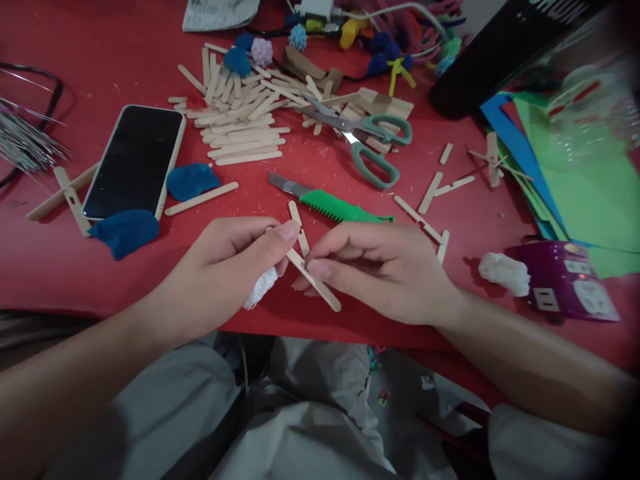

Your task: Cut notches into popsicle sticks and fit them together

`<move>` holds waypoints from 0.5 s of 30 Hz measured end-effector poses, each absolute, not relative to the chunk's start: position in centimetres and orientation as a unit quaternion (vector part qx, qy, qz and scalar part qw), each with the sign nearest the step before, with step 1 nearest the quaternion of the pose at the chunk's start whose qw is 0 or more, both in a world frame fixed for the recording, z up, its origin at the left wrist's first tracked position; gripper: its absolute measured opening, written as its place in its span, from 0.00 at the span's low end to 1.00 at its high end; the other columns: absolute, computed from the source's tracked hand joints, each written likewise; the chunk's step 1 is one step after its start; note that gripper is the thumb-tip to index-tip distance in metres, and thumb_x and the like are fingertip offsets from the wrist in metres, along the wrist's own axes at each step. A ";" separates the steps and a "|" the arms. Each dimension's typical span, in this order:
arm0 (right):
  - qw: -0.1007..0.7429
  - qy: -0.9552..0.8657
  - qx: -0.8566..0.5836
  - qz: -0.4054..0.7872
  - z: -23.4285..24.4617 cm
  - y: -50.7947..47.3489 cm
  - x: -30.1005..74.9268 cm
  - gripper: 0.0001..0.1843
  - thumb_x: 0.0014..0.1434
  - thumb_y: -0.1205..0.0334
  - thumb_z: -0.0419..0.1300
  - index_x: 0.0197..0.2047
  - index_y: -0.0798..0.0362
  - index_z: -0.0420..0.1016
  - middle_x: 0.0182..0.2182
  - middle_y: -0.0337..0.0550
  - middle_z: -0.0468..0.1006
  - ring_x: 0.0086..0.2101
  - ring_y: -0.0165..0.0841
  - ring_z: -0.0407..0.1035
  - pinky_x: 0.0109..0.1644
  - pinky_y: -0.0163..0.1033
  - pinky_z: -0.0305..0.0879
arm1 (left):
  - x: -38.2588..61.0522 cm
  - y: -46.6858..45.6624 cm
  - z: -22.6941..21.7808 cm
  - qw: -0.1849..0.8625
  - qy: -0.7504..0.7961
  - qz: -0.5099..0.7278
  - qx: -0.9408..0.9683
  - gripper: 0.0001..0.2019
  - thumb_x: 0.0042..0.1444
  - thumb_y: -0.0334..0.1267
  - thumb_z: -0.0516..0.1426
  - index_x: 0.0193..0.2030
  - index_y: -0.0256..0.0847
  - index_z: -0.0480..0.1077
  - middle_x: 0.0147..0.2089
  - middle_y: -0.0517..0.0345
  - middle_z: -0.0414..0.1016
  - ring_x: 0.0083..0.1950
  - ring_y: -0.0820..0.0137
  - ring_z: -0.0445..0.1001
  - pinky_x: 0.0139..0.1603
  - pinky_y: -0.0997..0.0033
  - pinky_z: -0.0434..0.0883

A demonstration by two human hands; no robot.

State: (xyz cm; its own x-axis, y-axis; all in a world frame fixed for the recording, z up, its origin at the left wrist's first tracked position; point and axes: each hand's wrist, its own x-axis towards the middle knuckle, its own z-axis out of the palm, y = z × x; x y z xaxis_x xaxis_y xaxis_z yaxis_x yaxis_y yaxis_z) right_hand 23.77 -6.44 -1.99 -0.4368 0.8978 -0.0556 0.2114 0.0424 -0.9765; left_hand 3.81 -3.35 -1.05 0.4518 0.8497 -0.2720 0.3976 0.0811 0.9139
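A wooden craft stick (327, 295) slants between my hands, close to the table's front edge. My left hand (235, 263) pinches its upper end between thumb and fingers, and a white crumpled wad (261, 289) shows beneath that palm. My right hand (373, 270) grips the stick near its middle, thumb on top, where a small notch shows. Just beyond lie a notched stick (296, 217) and a green utility knife (335, 205) with its blade out. Farther back rests a pair of scissors (360, 127) with green handles, blades spread apart.
A pile of craft sticks (245, 127) spreads across the back of the red table (150, 280). At left lie a phone (137, 157) and blue scraps (193, 181). At right are cut stick pieces (430, 193), coloured paper (595, 200), a purple power strip (565, 280) and a black cylinder (505, 60).
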 end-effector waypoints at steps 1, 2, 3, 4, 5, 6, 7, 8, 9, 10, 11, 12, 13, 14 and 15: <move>0.314 -0.676 -0.422 0.517 -2.0 -6.4 23.8 0.06 0.65 0.60 0.59 0.36 0.51 0.75 0.26 0.37 0.81 0.28 0.27 0.76 0.34 0.32 0.73 | 3.9 -3.4 -1.1 0.548 0.487 0.200 0.650 0.22 0.64 0.47 0.51 0.20 0.39 0.63 0.15 0.65 0.61 0.17 0.79 0.60 0.16 0.80 0.58; 0.314 -0.702 -0.417 0.484 -2.0 -6.4 23.8 0.05 0.65 0.62 0.59 0.37 0.51 0.75 0.27 0.36 0.81 0.28 0.27 0.75 0.34 0.31 0.72 | 4.0 -3.4 -1.0 0.546 0.489 0.195 0.652 0.22 0.64 0.47 0.51 0.20 0.39 0.62 0.15 0.65 0.61 0.18 0.79 0.60 0.17 0.81 0.58; 0.317 -0.726 -0.413 0.449 -2.0 -6.4 23.8 0.05 0.65 0.63 0.60 0.37 0.51 0.76 0.27 0.36 0.81 0.28 0.26 0.75 0.34 0.31 0.71 | 4.0 -3.4 -1.0 0.548 0.487 0.191 0.653 0.22 0.63 0.47 0.51 0.20 0.39 0.61 0.15 0.65 0.61 0.17 0.80 0.60 0.16 0.81 0.57; 0.318 -0.747 -0.410 0.415 -2.0 -6.3 23.9 0.05 0.65 0.64 0.60 0.36 0.51 0.76 0.28 0.36 0.81 0.28 0.26 0.75 0.34 0.30 0.71 | 4.0 -3.4 -1.1 0.552 0.483 0.187 0.653 0.22 0.63 0.48 0.51 0.20 0.39 0.60 0.15 0.65 0.60 0.17 0.80 0.59 0.16 0.81 0.57; 0.318 -0.766 -0.405 0.385 -2.0 -6.3 23.9 0.05 0.64 0.64 0.60 0.36 0.51 0.76 0.28 0.36 0.82 0.28 0.25 0.75 0.33 0.30 0.70 | 4.1 -3.4 -1.1 0.556 0.479 0.184 0.654 0.22 0.63 0.47 0.51 0.20 0.40 0.60 0.15 0.66 0.59 0.17 0.80 0.58 0.16 0.81 0.56; 0.314 -0.783 -0.399 0.359 -2.1 -6.2 24.0 0.05 0.64 0.64 0.60 0.36 0.51 0.77 0.29 0.35 0.82 0.28 0.25 0.74 0.33 0.30 0.69 | 4.1 -3.4 -1.1 0.558 0.476 0.179 0.656 0.22 0.63 0.47 0.50 0.20 0.40 0.59 0.15 0.66 0.58 0.17 0.80 0.58 0.16 0.81 0.56; 0.307 -0.798 -0.394 0.338 -2.1 -6.1 24.0 0.05 0.64 0.64 0.61 0.36 0.50 0.77 0.29 0.35 0.82 0.27 0.25 0.74 0.32 0.30 0.69 | 4.1 -3.4 -1.1 0.557 0.473 0.176 0.660 0.22 0.64 0.47 0.50 0.20 0.40 0.59 0.15 0.66 0.58 0.17 0.80 0.57 0.16 0.81 0.56; 0.298 -0.811 -0.390 0.319 -2.1 -6.1 24.1 0.05 0.64 0.63 0.61 0.37 0.50 0.77 0.29 0.35 0.82 0.26 0.25 0.73 0.31 0.30 0.68 | 4.1 -3.3 -1.1 0.554 0.471 0.171 0.664 0.22 0.64 0.47 0.49 0.20 0.40 0.58 0.15 0.66 0.58 0.17 0.80 0.57 0.16 0.81 0.56; 0.288 -0.822 -0.386 0.303 -2.1 -6.0 24.2 0.05 0.65 0.63 0.60 0.37 0.49 0.78 0.29 0.34 0.82 0.25 0.24 0.72 0.31 0.30 0.68 | 4.1 -3.3 -1.2 0.549 0.471 0.167 0.670 0.22 0.64 0.46 0.49 0.20 0.40 0.58 0.15 0.66 0.58 0.17 0.80 0.57 0.16 0.80 0.55; 0.280 -0.832 -0.383 0.288 -2.1 -6.0 24.3 0.06 0.65 0.62 0.60 0.37 0.48 0.78 0.29 0.34 0.82 0.25 0.24 0.72 0.31 0.31 0.68 | 4.2 -3.2 -1.2 0.545 0.471 0.163 0.675 0.21 0.64 0.46 0.49 0.20 0.40 0.58 0.15 0.67 0.58 0.17 0.80 0.57 0.17 0.80 0.55; 0.274 -0.840 -0.381 0.273 -2.2 -6.0 24.3 0.06 0.66 0.61 0.60 0.37 0.47 0.78 0.29 0.33 0.83 0.25 0.25 0.73 0.31 0.31 0.68 | 4.2 -3.2 -1.3 0.541 0.469 0.160 0.679 0.21 0.64 0.46 0.49 0.20 0.40 0.58 0.15 0.67 0.58 0.17 0.80 0.56 0.17 0.79 0.55; 0.269 -0.847 -0.379 0.259 -2.2 -5.9 24.4 0.07 0.66 0.61 0.59 0.37 0.46 0.78 0.30 0.33 0.83 0.26 0.26 0.74 0.32 0.32 0.69 | 4.3 -3.1 -1.3 0.539 0.467 0.157 0.683 0.21 0.64 0.46 0.49 0.20 0.40 0.58 0.15 0.67 0.58 0.17 0.80 0.56 0.17 0.79 0.54; 0.265 -0.855 -0.374 0.243 -2.3 -5.9 24.5 0.07 0.66 0.61 0.59 0.38 0.46 0.78 0.32 0.33 0.83 0.28 0.27 0.75 0.34 0.32 0.69 | 4.3 -3.0 -1.3 0.539 0.466 0.154 0.685 0.21 0.64 0.46 0.50 0.20 0.40 0.58 0.15 0.67 0.58 0.17 0.80 0.56 0.17 0.78 0.54; 0.259 -0.864 -0.368 0.225 -2.3 -5.9 24.6 0.07 0.67 0.61 0.58 0.38 0.45 0.78 0.32 0.34 0.84 0.30 0.28 0.76 0.36 0.33 0.70 | 4.4 -2.9 -1.3 0.540 0.466 0.151 0.684 0.21 0.64 0.46 0.50 0.20 0.40 0.58 0.15 0.67 0.58 0.17 0.80 0.56 0.17 0.78 0.54; 0.249 -0.875 -0.361 0.205 -2.3 -5.9 24.7 0.08 0.68 0.62 0.57 0.39 0.45 0.77 0.33 0.35 0.84 0.31 0.28 0.77 0.36 0.33 0.70 | 4.4 -2.9 -1.3 0.544 0.466 0.147 0.682 0.21 0.64 0.46 0.50 0.20 0.40 0.59 0.15 0.66 0.58 0.17 0.80 0.56 0.17 0.78 0.54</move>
